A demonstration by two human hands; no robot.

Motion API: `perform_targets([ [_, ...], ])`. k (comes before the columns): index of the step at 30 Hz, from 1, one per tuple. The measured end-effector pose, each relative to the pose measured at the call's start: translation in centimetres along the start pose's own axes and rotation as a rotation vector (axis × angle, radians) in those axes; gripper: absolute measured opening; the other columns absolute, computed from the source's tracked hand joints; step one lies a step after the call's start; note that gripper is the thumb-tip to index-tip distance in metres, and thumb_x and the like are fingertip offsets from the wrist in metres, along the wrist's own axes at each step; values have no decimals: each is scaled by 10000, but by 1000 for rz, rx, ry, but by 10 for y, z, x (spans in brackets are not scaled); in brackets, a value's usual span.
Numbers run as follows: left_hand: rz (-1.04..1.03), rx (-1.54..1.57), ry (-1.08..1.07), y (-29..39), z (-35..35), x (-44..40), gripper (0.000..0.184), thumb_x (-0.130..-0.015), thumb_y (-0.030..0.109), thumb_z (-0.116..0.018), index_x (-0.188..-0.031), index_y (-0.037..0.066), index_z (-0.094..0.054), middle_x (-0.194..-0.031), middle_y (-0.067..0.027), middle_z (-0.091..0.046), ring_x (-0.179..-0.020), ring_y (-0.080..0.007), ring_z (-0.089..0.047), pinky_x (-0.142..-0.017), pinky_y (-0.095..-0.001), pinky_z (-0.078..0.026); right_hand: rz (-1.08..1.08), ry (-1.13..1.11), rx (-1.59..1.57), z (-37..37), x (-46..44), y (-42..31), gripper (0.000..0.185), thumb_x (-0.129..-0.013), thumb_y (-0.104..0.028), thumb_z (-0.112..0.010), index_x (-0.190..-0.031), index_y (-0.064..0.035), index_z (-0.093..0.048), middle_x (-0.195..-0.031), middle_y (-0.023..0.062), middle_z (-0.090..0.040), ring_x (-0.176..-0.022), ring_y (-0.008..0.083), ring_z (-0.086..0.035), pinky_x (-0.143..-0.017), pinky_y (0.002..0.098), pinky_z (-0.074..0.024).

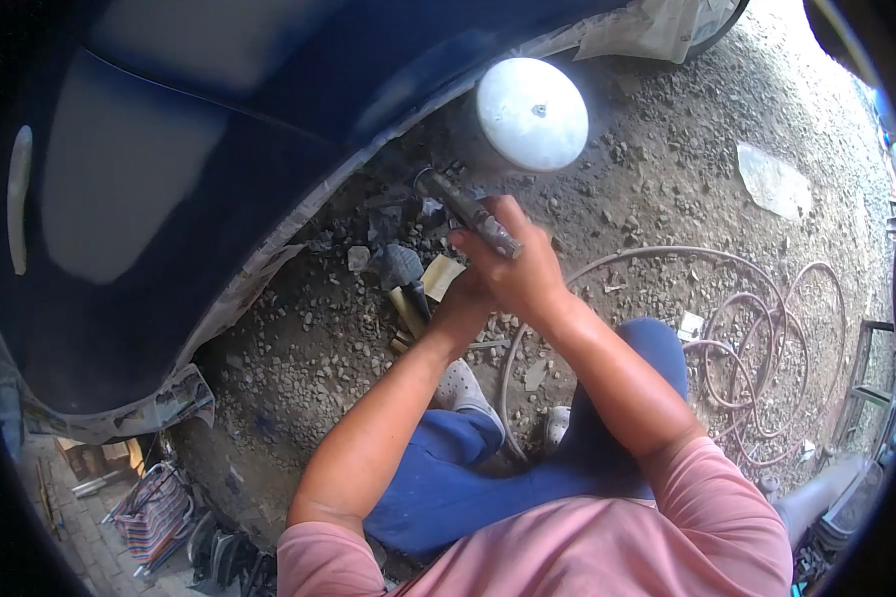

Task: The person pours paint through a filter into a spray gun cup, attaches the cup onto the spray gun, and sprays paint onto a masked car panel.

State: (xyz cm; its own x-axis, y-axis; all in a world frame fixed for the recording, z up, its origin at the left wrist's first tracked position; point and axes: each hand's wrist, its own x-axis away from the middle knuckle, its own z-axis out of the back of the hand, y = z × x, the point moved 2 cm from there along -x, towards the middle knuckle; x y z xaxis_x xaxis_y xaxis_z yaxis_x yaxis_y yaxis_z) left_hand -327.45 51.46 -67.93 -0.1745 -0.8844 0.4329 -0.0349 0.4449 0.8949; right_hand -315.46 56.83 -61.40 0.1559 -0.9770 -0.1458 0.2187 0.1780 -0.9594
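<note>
My right hand [520, 267] is closed around a paint spray gun [466, 211], whose nozzle end points toward the car. A round whitish cup lid [533, 114] sits above the gun. My left hand [468, 298] is just below the right one, against its underside; its fingers are hidden, so their grip does not show. In front of the nozzle is a dark blue car body [254, 149] with dull grey patches. Newspaper masking [259, 274] runs along its lower edge.
A thin hose [657, 251] snakes over the gravel [647, 189] and lies in loops at right. Scraps and a paper piece [440, 277] lie below my hands. A pale flat sheet [773, 181] is farther right. A striped bag [154, 505] stands at lower left.
</note>
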Motion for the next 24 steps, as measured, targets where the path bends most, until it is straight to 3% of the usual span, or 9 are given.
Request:
perform_targets([
  [3,92,-27,-17,4,-6,-12,411,-1006,228,-637,-1354,17,-577,-1251,-57,-650,-1104,-125,-609,-934,-333,-496,-25,49,3,11,-1,-2,432,-918,-318,-801,-1178,-38,-599,-1022,236,-727,-969,453,-700,-786,468,-550],
  [10,-42,-15,-138,9,-22,-22,355,-992,212,-643,-1290,20,-626,-1160,-34,-684,-1044,-111,-613,-900,-328,-498,-24,257,5,24,3,6,428,-919,-296,-805,-1194,-39,-601,-1068,237,-733,-1004,426,-720,-813,440,-562],
  [16,114,59,-94,-15,-6,-27,373,-982,218,-662,-1299,27,-618,-1148,-18,-677,-1056,-122,-617,-936,-326,-491,-69,171,-33,19,3,9,441,-918,-311,-802,-1206,-48,-596,-1035,250,-725,-975,447,-709,-791,458,-553],
  [19,75,40,-96,-8,-3,-23,388,-989,239,-657,-1318,39,-603,-1174,-21,-659,-1053,-117,-614,-931,-316,-493,-146,47,16,15,2,8,447,-919,-332,-794,-1210,-55,-597,-1017,254,-722,-967,466,-696,-780,475,-546],
  [22,25,13,-60,-3,-4,-20,413,-994,266,-658,-1339,51,-588,-1219,-31,-640,-1062,-110,-611,-916,-311,-502,-60,-72,-4,11,0,12,451,-920,-349,-788,-1210,-60,-598,-1010,257,-720,-970,478,-685,-781,492,-541],
  [24,84,67,-13,-1,-6,-20,431,-987,269,-673,-1350,55,-583,-1247,-39,-635,-1084,-110,-610,-925,-319,-503,-44,-63,-2,8,-1,17,433,-912,-287,-805,-1228,-59,-617,-988,226,-735,-917,370,-716,-797,434,-541],
])
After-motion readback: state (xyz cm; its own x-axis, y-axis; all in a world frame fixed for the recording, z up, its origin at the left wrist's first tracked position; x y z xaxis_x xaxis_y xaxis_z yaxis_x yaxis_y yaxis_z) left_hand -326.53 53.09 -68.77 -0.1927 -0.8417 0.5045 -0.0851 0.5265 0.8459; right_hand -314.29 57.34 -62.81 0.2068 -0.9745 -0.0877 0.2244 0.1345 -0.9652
